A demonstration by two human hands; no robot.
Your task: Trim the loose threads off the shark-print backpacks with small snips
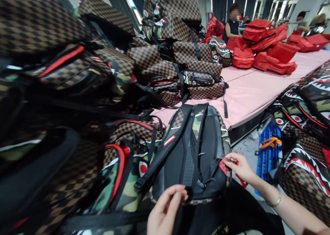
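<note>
A backpack lies with its black padded back and shoulder straps facing up, its bottom edge towards me. Checked brown and camouflage fabric shows along its sides and on the straps. My right hand is at its lower right side, fingers pinched on a small, thin, dark object whose kind I cannot make out. A red patch shows on the bag beside those fingertips. Over the bottom edge, my left hand is closed, thumb against the curled fingers; whether anything is between them is hidden.
Checked backpacks are piled left and behind on a pink-covered table. Red bags lie farther back, near a person. At right are shark-mouth backpacks and a blue plastic crate with an orange strap.
</note>
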